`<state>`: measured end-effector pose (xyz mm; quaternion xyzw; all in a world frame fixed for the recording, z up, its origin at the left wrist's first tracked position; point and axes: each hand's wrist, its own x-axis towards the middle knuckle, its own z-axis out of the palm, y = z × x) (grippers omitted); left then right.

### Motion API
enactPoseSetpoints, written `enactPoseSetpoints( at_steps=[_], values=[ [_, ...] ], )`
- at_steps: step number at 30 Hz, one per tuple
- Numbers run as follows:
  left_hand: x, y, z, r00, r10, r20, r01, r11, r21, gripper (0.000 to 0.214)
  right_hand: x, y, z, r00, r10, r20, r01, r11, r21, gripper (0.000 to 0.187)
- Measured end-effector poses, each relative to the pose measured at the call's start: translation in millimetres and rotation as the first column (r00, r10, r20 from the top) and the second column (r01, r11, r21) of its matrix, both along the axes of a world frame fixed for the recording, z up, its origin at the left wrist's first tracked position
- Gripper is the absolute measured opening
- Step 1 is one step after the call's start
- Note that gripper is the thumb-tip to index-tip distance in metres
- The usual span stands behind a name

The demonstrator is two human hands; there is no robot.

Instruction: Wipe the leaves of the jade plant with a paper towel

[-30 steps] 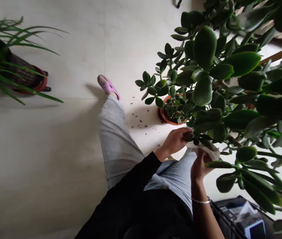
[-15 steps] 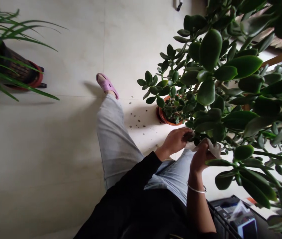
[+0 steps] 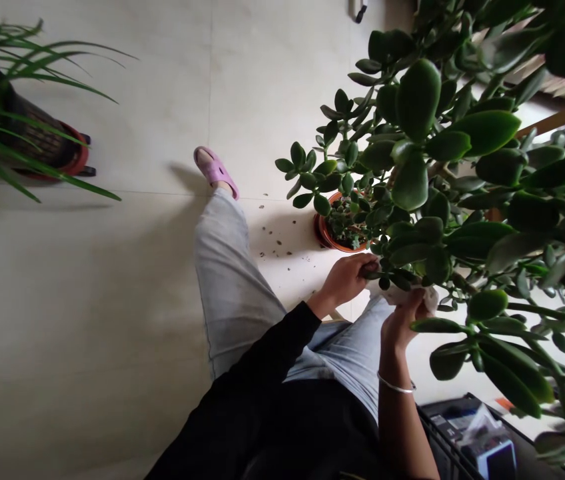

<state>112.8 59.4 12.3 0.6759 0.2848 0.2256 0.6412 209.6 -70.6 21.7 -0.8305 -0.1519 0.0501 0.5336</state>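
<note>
A large jade plant (image 3: 420,180) with thick green leaves fills the right side of the head view. At its lower left edge, my left hand (image 3: 345,283) is closed, its fingers pinching one end of a white tissue (image 3: 387,292) beside some small leaves. Closed on the tissue's other end is my right hand (image 3: 403,319), which wears a thin silver bangle at the wrist. The tissue stretches between both hands, partly behind leaves, and the fingertips are partly hidden.
A small succulent in an orange-brown pot (image 3: 323,230) stands on the floor, with dark crumbs (image 3: 278,243) scattered beside it. A black crate (image 3: 445,443) of boxes sits at lower right. At left is a long-leaved plant in a dark pot (image 3: 37,137).
My left hand has shifted slightly left and my right hand slightly down. The tissue between them now looks more stretched out, and the leaves moved a little.
</note>
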Motion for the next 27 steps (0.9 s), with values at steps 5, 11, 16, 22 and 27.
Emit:
enactPoseSetpoints(
  at_steps=[5,11,16,22,27],
  values=[
    [1.6,-0.7,1.1,1.0,-0.001,-0.027,0.002,0.999,0.032,0.025,3.4,13.5,-2.3,0.996,0.037,0.084,-0.046,0.993,0.107,0.02],
    [-0.3,3.0,6.6,0.995,-0.041,-0.09,0.048,0.996,0.077,0.03,1.7,30.8,1.9,1.0,0.027,-0.016,-0.023,0.974,0.227,0.028],
    [1.4,2.8,5.9,0.997,-0.041,-0.07,0.045,0.997,0.057,0.026,6.1,32.3,6.7,0.999,-0.005,0.043,-0.003,0.986,0.169,0.026],
    [0.4,2.7,8.7,0.998,-0.038,0.058,0.042,0.997,-0.061,0.016,18.8,27.9,9.5,0.987,-0.043,0.156,0.023,0.991,0.134,0.021],
    [-8.7,8.8,12.0,0.996,-0.04,0.076,0.061,0.954,-0.294,0.016,23.9,27.0,9.2,0.984,-0.034,0.175,0.009,0.99,0.14,0.019]
  ],
)
